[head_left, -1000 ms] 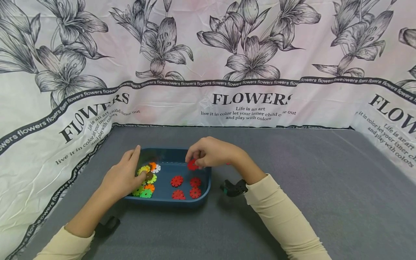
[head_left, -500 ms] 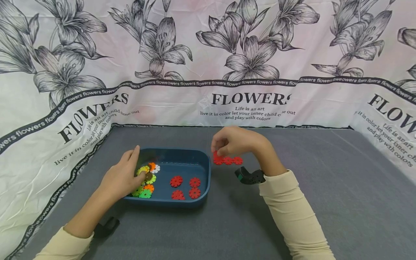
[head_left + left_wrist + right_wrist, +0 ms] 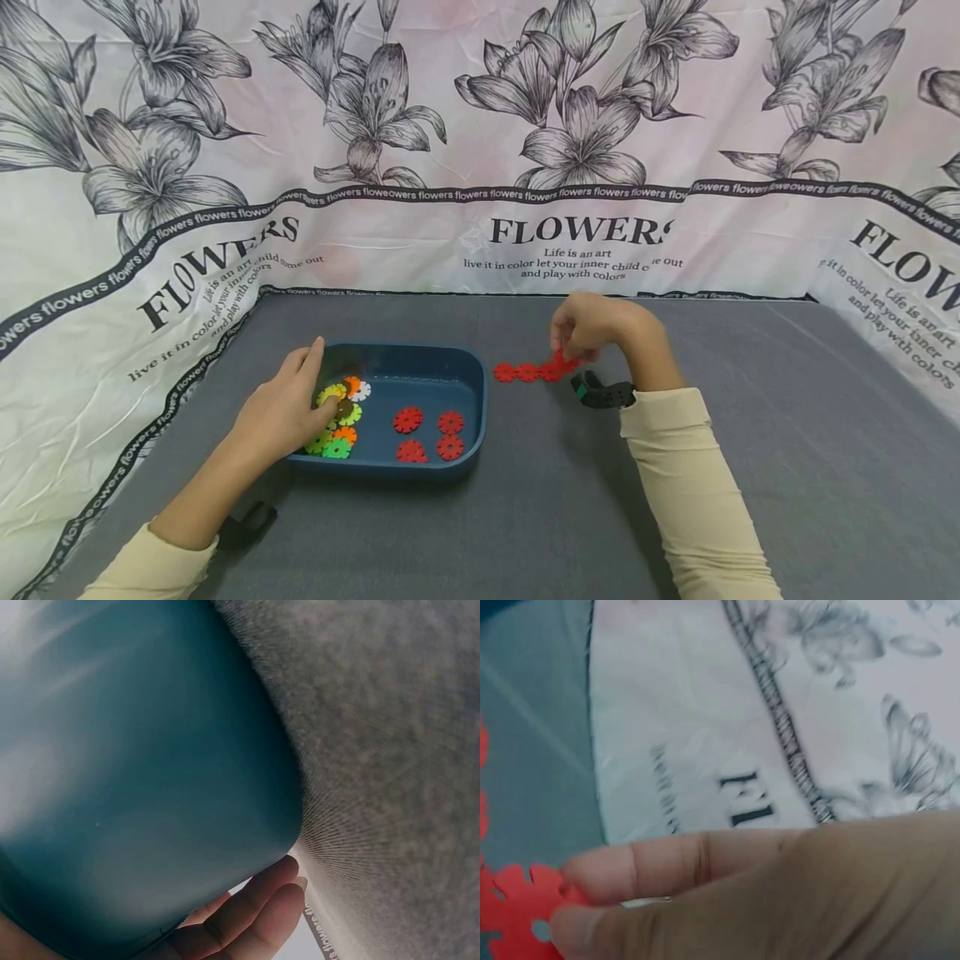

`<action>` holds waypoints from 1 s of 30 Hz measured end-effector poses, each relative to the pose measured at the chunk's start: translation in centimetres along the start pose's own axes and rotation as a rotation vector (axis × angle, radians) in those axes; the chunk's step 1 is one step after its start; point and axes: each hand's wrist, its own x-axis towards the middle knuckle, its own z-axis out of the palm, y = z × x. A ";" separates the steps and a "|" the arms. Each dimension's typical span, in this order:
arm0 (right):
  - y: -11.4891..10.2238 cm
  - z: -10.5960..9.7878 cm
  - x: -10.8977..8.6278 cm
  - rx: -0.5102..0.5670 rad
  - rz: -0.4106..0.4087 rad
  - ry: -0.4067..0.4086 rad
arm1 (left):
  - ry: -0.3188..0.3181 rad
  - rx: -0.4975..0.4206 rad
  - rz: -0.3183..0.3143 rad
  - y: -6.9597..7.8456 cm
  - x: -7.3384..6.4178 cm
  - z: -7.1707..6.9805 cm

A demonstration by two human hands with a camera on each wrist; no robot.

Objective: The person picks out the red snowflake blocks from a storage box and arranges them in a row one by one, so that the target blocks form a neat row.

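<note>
My right hand (image 3: 600, 323) pinches a red snowflake disc (image 3: 519, 911) between thumb and forefinger. It holds that disc at the right end of a short row of red snowflake discs (image 3: 527, 372) lying on the table, overlapping the last one in the head view. My left hand (image 3: 281, 408) grips the left side of a dark blue tray (image 3: 382, 392), thumb inside the rim and fingers on the outside. Under and beside that thumb lie yellow, green, orange, white and brown discs (image 3: 339, 447). Several more red discs (image 3: 408, 419) lie in the tray's right half.
A grey cloth (image 3: 750, 450) covers the table. Behind it hangs a white curtain (image 3: 420, 242) printed with flowers and lettering. Black cameras sit on both wrists, the right one (image 3: 600, 392) close to the row of discs.
The right hand has carried a red disc out of the tray, rightward past its rim, to the right end of the row. The left hand and tray have stayed put.
</note>
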 end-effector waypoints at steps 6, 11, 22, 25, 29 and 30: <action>2.0 0.4 0.9 0.074 0.123 -0.052 | 0.005 0.001 -0.001 0.0 -0.1 0.0; 3.2 0.9 1.7 0.059 0.142 -0.058 | 0.005 -0.002 -0.002 -0.1 0.0 0.1; 4.7 2.1 2.2 -0.011 0.063 -0.037 | 0.002 -0.012 0.007 0.0 -0.1 0.1; 5.2 2.5 1.9 -0.094 -0.024 -0.009 | 0.003 -0.015 0.004 0.1 -0.1 0.1; 5.7 3.1 1.5 -0.211 -0.141 0.092 | 0.003 -0.014 -0.004 0.0 0.0 0.0; 5.6 3.2 1.4 -0.224 -0.163 0.113 | 0.004 -0.012 -0.005 -0.1 0.0 0.0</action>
